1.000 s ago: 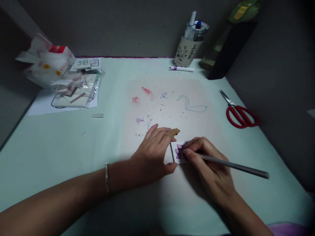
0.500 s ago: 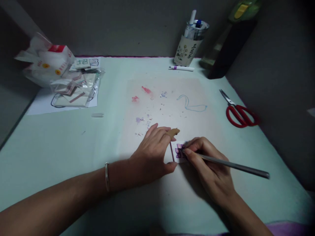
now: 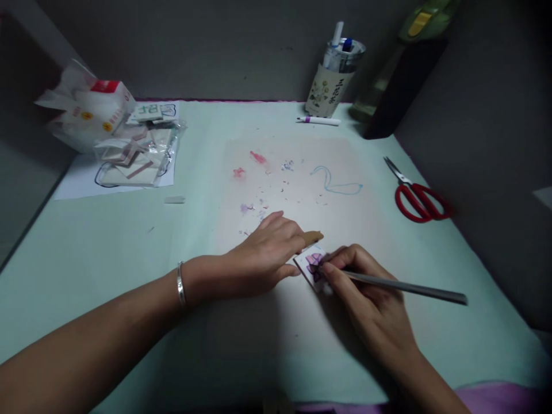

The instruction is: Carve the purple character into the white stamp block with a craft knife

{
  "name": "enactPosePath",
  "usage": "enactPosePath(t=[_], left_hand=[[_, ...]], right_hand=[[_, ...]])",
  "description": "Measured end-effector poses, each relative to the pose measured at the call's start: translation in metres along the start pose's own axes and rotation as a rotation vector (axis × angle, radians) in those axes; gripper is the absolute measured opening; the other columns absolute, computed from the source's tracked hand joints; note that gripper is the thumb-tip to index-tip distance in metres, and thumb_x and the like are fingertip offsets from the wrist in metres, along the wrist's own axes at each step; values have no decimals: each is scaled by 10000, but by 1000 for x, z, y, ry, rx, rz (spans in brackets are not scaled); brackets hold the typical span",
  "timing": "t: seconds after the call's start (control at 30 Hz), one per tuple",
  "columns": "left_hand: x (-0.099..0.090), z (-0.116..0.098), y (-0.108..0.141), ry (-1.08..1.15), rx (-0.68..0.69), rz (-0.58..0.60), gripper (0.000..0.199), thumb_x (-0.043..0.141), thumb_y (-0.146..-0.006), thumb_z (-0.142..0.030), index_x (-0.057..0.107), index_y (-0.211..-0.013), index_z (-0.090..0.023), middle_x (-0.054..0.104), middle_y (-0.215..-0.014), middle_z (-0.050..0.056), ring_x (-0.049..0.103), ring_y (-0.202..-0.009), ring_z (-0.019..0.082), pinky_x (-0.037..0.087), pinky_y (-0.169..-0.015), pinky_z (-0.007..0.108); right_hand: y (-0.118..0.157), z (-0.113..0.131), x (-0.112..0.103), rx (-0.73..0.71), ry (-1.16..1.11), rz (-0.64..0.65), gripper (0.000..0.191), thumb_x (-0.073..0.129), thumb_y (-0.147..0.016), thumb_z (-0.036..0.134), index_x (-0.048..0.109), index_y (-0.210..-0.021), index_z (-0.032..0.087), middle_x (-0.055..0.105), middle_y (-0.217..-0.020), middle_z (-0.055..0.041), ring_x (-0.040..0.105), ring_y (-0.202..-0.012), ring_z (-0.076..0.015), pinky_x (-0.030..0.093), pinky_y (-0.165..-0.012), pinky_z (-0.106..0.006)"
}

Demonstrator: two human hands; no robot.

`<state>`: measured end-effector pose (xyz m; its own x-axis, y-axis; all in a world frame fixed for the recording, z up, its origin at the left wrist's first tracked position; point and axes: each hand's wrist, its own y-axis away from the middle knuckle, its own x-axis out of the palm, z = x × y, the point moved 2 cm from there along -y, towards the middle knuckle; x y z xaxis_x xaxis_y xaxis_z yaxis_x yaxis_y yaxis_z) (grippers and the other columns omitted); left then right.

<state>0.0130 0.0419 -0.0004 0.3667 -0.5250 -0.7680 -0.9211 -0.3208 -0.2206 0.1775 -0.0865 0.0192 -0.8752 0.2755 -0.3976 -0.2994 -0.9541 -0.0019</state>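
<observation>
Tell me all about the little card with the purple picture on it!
The little card is small, white and flat, maybe paper, with a purple and pink drawing that looks like a flower or butterfly. It lies tilted on the stained pinkish sheet. The left hand presses its edge, and the right hand puts a grey pencil to it.

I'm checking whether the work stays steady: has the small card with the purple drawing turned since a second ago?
Yes. The small card has rotated, its edge now slanting against the scissors.

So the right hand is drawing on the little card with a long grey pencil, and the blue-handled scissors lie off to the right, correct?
Nearly. The head view shows the scissors have red handles, not blue. The rest holds: the right hand works the grey pencil on the little card, with the scissors off to the right.
</observation>
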Motion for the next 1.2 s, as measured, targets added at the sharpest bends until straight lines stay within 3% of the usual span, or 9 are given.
enactPosePath(t=[0.2,0.3,0.47,0.67,0.8,1.2], left_hand=[[-10,-1,-10,-7,61,106,410,632,-1000,-262,569,-1400,-196,683,-1089,94,599,-1073,276,387,-1160,508],[-13,-1,-11,54,74,103,356,654,-997,-270,586,-1339,-196,705,-1054,72,619,-1039,256,350,-1194,512],[-12,3,-9,127,36,34,375,735,-940,-346,620,-1263,-193,694,-1002,43,647,-967,230,328,-1238,537],[-17,2,-8,158,24,56,376,706,-910,-233,625,-1276,-215,721,-1053,36,668,-1072,236,284,-1282,557],[-18,3,-6,203,20,79,385,708,-960,-234,603,-1331,-224,716,-1102,37,655,-1153,226,228,-1313,555],[-12,5,-3,212,3,45,402,742,-957,-226,606,-1335,-229,715,-1070,35,655,-1122,225,217,-1317,578]], right_hand=[[6,15,3,63,12,-58,247,633,-1002,371,603,-796,238,625,-731,4,522,-620,-150,407,-542,-277],[8,14,3,70,26,-35,252,635,-997,374,607,-788,236,636,-729,2,530,-613,-149,416,-535,-270],[13,4,4,51,19,-123,258,626,-1011,369,603,-790,237,659,-780,-11,557,-670,-163,415,-571,-281],[15,-3,5,12,7,-114,241,626,-1013,355,603,-803,239,662,-810,-13,571,-715,-175,429,-615,-292],[15,-1,5,27,13,-112,239,622,-1014,355,602,-806,239,652,-806,-18,558,-708,-175,414,-600,-297],[17,0,5,64,-10,-100,245,627,-1014,360,614,-800,242,654,-812,-6,557,-742,-179,397,-646,-315]])
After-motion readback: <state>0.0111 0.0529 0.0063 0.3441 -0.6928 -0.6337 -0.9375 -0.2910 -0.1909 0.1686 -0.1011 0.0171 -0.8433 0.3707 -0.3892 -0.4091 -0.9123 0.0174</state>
